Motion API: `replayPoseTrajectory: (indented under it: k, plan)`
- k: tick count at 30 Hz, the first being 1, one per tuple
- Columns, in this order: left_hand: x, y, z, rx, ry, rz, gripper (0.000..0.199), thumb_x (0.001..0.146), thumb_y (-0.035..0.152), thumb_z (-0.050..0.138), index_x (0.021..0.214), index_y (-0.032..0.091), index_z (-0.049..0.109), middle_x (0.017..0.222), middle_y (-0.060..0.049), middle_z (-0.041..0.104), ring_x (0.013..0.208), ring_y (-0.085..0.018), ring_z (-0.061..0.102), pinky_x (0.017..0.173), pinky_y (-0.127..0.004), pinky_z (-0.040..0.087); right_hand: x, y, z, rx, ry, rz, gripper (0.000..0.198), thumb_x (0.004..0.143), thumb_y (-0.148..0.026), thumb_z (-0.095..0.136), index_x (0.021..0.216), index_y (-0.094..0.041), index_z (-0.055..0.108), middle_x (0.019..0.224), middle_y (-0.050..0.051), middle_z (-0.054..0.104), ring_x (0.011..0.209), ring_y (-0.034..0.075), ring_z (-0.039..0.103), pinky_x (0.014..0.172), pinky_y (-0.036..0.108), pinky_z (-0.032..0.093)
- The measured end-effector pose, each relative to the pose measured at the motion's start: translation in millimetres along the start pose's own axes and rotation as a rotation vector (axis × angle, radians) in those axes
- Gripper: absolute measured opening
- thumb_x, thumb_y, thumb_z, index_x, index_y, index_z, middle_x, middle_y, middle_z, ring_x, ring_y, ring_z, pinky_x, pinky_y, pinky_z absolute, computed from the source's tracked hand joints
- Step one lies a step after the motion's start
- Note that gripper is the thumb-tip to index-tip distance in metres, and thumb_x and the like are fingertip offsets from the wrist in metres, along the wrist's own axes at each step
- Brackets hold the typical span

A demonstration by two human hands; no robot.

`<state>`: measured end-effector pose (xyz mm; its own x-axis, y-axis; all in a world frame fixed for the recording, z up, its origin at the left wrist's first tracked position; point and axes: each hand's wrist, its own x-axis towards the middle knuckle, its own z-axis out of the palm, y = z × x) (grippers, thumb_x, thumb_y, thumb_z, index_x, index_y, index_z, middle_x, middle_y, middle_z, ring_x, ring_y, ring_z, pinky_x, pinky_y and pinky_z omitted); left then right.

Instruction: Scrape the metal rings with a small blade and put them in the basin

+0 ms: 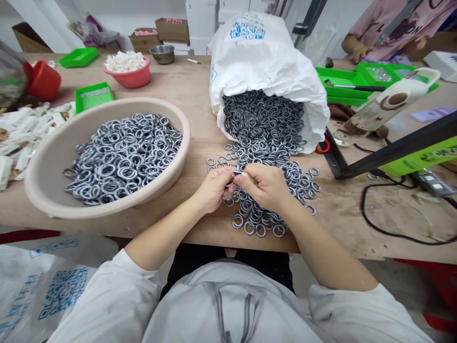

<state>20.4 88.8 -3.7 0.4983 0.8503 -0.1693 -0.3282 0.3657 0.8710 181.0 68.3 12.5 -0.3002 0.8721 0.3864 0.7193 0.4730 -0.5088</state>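
Pinched between my left hand (218, 189) and my right hand (266, 186) is a dark grey ring (237, 173), mostly covered by the fingers of both. The two hands nearly meet just above a loose pile of grey rings (255, 224) on the table. Behind them a white sack (260, 62) lies on its side, its mouth facing me and full of the same rings, some spilled out in front. Left of my hands stands a large beige basin (178, 162) heaped with grey rings.
A black metal frame (392, 147) and a black cable (366, 214) occupy the right side. A clear bottle (385, 107) leans there near green trays (342, 78). Beyond, a person in pink (396, 33) works. Back left hold a red bowl (132, 78) of white pieces and green trays (78, 57).
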Motion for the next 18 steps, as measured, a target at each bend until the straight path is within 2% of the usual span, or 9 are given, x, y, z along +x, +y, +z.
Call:
replayPoseTrajectory:
  k: [6,9,11,13,15,16,18]
  plan:
    - [-2.4,-0.5,0.8,0.005,-0.011,-0.010,0.037,0.076,0.043,0.071,0.064,0.018,0.047,0.047,0.007,0.040,0.039,-0.003,0.028,0.040,-0.017,0.017,1.9,4.5,0.5,0.008,-0.019,0.026,0.051,0.096,-0.057,0.039,0.059,-0.022,0.038,0.059,-0.001,0.047,0.056,0.012,0.040,0.057,0.028,0.024]
    - [-5.4,-3.3,2.3,0.050,-0.133,-0.039,0.042,0.075,0.049,0.073,0.061,0.016,0.050,0.048,0.005,0.042,0.040,-0.003,0.031,0.040,-0.018,0.018,9.0,24.5,0.2,-0.054,0.042,0.220,0.053,0.096,-0.058,0.037,0.058,-0.022,0.040,0.055,-0.001,0.045,0.056,0.014,0.040,0.057,0.028,0.025]
    - [-5.9,-4.0,2.3,0.063,-0.167,-0.051,0.042,0.075,0.049,0.072,0.061,0.016,0.052,0.049,0.004,0.045,0.040,-0.004,0.035,0.040,-0.018,0.019,15.1,37.8,0.6,-0.132,0.067,0.345,0.053,0.097,-0.058,0.038,0.058,-0.022,0.044,0.054,-0.001,0.047,0.056,0.015,0.042,0.057,0.028,0.025]
    - [-4.0,-2.6,0.1,0.052,-0.121,-0.038,0.036,0.077,0.046,0.070,0.065,0.015,0.057,0.052,0.003,0.050,0.040,-0.004,0.037,0.039,-0.018,0.020,22.0,44.8,3.0,-0.204,0.038,0.386,0.050,0.097,-0.056,0.040,0.065,-0.021,0.056,0.063,0.002,0.059,0.063,0.017,0.050,0.059,0.028,0.028]
    - [0.1,0.5,-4.2,0.025,-0.051,-0.017,0.024,0.079,0.038,0.067,0.077,0.014,0.064,0.058,0.001,0.058,0.040,-0.003,0.038,0.038,-0.017,0.020,30.6,44.7,8.6,-0.292,-0.033,0.374,0.040,0.096,-0.054,0.047,0.083,-0.021,0.067,0.084,0.005,0.070,0.076,0.020,0.059,0.062,0.028,0.033]
    - [2.5,2.3,-6.8,0.005,-0.018,-0.009,0.019,0.078,0.031,0.066,0.085,0.013,0.066,0.063,0.000,0.061,0.040,-0.003,0.038,0.038,-0.017,0.020,35.7,43.2,12.5,-0.347,-0.078,0.365,0.036,0.095,-0.053,0.050,0.093,-0.022,0.069,0.095,0.007,0.072,0.083,0.022,0.062,0.064,0.029,0.035]
    - [7.0,5.8,-11.8,-0.048,0.044,-0.004,0.024,0.075,0.020,0.061,0.098,0.015,0.067,0.069,0.000,0.065,0.041,-0.003,0.040,0.038,-0.016,0.020,46.8,40.6,20.8,-0.463,-0.177,0.362,0.033,0.094,-0.048,0.054,0.105,-0.021,0.071,0.109,0.012,0.072,0.092,0.026,0.065,0.069,0.031,0.040]
